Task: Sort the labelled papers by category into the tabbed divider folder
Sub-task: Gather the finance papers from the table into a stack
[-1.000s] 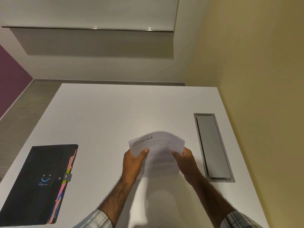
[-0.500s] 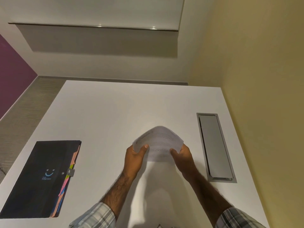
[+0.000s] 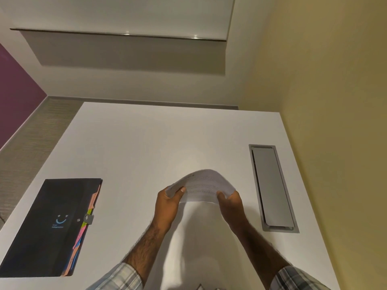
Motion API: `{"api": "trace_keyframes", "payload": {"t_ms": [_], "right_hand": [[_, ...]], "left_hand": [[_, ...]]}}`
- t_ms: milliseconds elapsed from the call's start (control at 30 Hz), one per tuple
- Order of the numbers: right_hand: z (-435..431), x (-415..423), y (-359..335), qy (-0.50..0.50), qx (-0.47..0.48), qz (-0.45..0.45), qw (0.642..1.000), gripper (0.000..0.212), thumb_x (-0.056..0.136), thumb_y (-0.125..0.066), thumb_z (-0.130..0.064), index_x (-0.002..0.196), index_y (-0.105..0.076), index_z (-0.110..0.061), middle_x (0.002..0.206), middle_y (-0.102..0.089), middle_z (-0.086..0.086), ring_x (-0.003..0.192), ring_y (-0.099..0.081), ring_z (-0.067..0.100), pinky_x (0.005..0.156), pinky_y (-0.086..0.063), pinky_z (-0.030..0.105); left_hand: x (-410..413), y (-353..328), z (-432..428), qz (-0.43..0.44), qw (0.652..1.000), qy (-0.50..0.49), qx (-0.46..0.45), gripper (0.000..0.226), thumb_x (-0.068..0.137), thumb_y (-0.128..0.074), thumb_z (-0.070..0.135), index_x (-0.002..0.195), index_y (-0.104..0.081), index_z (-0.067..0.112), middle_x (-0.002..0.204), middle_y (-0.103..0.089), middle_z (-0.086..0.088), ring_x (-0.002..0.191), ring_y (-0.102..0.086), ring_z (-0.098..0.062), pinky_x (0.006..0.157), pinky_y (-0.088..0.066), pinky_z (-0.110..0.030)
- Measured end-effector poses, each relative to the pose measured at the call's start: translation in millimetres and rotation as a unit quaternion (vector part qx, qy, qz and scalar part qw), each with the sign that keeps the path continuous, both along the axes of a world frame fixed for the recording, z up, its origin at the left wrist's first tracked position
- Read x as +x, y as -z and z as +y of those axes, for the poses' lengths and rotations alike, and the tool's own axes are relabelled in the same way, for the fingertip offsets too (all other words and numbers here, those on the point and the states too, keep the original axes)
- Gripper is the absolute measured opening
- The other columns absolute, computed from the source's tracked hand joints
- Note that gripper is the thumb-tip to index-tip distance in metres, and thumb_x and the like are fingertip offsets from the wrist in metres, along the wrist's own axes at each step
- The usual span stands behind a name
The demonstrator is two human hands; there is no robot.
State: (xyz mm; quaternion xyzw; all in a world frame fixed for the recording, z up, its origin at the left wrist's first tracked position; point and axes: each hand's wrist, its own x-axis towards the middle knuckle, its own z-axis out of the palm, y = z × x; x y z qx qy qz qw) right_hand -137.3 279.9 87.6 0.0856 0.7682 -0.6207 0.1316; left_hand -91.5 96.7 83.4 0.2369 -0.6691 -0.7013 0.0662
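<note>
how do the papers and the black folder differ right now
The papers are white, held off the table by the left hand and right hand, and bowed upward. The black folder lies flat and closed on the white table, untouched, coloured tabs along its edge. Both sit over the same table.

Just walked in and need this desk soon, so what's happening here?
A person is holding a stack of papers above the white table, left hand and right hand gripping its near corners so it bows upward. The black divider folder lies closed on the left, coloured tabs showing. Nothing appears filed yet.
</note>
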Motion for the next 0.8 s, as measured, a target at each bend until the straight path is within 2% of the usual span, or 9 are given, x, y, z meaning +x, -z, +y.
{"api": "trace_keyframes", "payload": {"t_ms": [100, 200, 267, 333, 433, 533, 633, 733, 800], "right_hand": [[-0.4, 2.4, 5.6, -0.017, 0.007, 0.007, 1.0, 0.029, 0.098, -0.051, 0.004, 0.115, -0.06, -0.018, 0.098, -0.067, -0.006, 0.09, -0.066, 0.012, 0.071, -0.056, 0.015], [2.4, 6.6, 12.8, -0.041, 0.032, 0.003, 0.999, 0.028, 0.099, -0.053, 0.0, 0.11, -0.063, -0.024, 0.099, -0.071, -0.006, 0.091, -0.069, 0.016, 0.082, -0.059, 0.031], [2.4, 7.7, 15.3, -0.056, 0.044, 0.005, 0.997, 0.022, 0.099, -0.054, -0.004, 0.105, -0.069, -0.019, 0.097, -0.075, -0.003, 0.089, -0.072, 0.016, 0.079, -0.06, 0.034], [-1.9, 8.4, 16.1, -0.066, 0.044, -0.003, 0.997, 0.02, 0.098, -0.057, -0.004, 0.091, -0.071, -0.016, 0.083, -0.075, -0.01, 0.075, -0.07, 0.008, 0.068, -0.056, 0.024], [-16.9, 11.7, 20.7, -0.074, 0.035, -0.033, 0.996, 0.028, 0.094, -0.06, -0.002, 0.068, -0.057, -0.012, 0.06, -0.057, -0.013, 0.061, -0.051, 0.012, 0.059, -0.043, 0.026], [-42.4, 19.1, 23.6, -0.091, 0.004, -0.067, 0.994, 0.017, 0.093, -0.061, -0.008, 0.077, -0.064, -0.007, 0.071, -0.062, 0.005, 0.066, -0.054, 0.02, 0.065, -0.048, 0.038], [-73.6, 30.4, 21.3, -0.113, -0.022, -0.082, 0.99, 0.011, 0.086, -0.064, -0.013, 0.077, -0.068, -0.008, 0.08, -0.069, 0.017, 0.066, -0.06, 0.022, 0.063, -0.054, 0.04], [-102.6, 41.7, 14.3, -0.128, -0.044, -0.097, 0.986, 0.01, 0.085, -0.064, -0.008, 0.079, -0.072, -0.007, 0.08, -0.074, 0.013, 0.064, -0.065, 0.02, 0.061, -0.056, 0.039], [-116.6, 47.1, 9.5, -0.125, -0.048, -0.101, 0.986, 0.01, 0.086, -0.064, -0.005, 0.079, -0.072, -0.006, 0.07, -0.071, 0.007, 0.059, -0.06, 0.018, 0.057, -0.05, 0.034]], "left_hand": [[6.0, 5.5, -2.2, -0.013, 1.0, 0.002, 0.015, 0.02, 0.096, -0.068, 0.013, 0.11, -0.075, 0.025, 0.104, -0.078, 0.014, 0.098, -0.072, 0.0, 0.085, -0.055, -0.017], [15.1, 14.8, -8.3, -0.048, 0.999, -0.01, 0.009, 0.017, 0.096, -0.068, 0.016, 0.104, -0.074, 0.029, 0.098, -0.079, 0.016, 0.094, -0.073, -0.002, 0.081, -0.055, -0.018], [22.2, 15.1, -17.8, -0.058, 0.998, -0.02, 0.004, 0.013, 0.096, -0.068, 0.015, 0.101, -0.075, 0.026, 0.094, -0.079, 0.013, 0.092, -0.075, -0.008, 0.073, -0.056, -0.015], [30.4, 11.1, -31.9, -0.065, 0.998, -0.019, 0.004, 0.011, 0.096, -0.068, 0.016, 0.104, -0.075, 0.018, 0.095, -0.08, 0.005, 0.092, -0.076, -0.016, 0.072, -0.057, -0.019], [43.9, -0.4, -57.3, -0.081, 0.996, -0.026, 0.025, 0.013, 0.097, -0.067, 0.013, 0.108, -0.073, 0.011, 0.096, -0.08, -0.004, 0.091, -0.077, -0.024, 0.072, -0.06, -0.026], [58.0, -11.2, -85.2, -0.107, 0.99, -0.053, 0.072, 0.013, 0.097, -0.064, 0.005, 0.108, -0.071, 0.006, 0.085, -0.08, -0.001, 0.078, -0.077, -0.018, 0.063, -0.059, -0.023], [74.0, -21.2, -115.2, -0.123, 0.985, -0.07, 0.097, 0.022, 0.098, -0.063, 0.008, 0.117, -0.068, 0.0, 0.093, -0.08, -0.008, 0.08, -0.077, -0.021, 0.065, -0.061, -0.028], [89.2, -23.3, -147.9, -0.134, 0.983, -0.082, 0.096, 0.017, 0.099, -0.063, 0.011, 0.114, -0.07, 0.008, 0.1, -0.08, -0.01, 0.086, -0.077, -0.024, 0.07, -0.062, -0.034], [96.3, -19.0, -170.8, -0.143, 0.982, -0.085, 0.092, 0.019, 0.1, -0.062, 0.018, 0.11, -0.071, 0.006, 0.103, -0.078, -0.015, 0.092, -0.076, -0.028, 0.081, -0.06, -0.04]]}}
